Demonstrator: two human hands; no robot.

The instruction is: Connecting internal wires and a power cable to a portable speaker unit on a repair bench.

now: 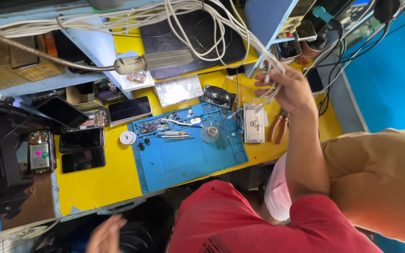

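Note:
My right hand is raised above the far right of the yellow bench, shut on a bundle of white cables that loops back over the shelf. Just below that hand a white rectangular block lies on the edge of a blue work mat. Red-handled pliers lie beside the block. My left hand is low at the near edge, blurred, fingers apart and holding nothing. Small tools lie on the mat.
Several phones lie left of the mat, with a white tape roll near them. A gooseneck lamp reaches in from the left. A black stand fills the left edge. Tan cloth covers the right.

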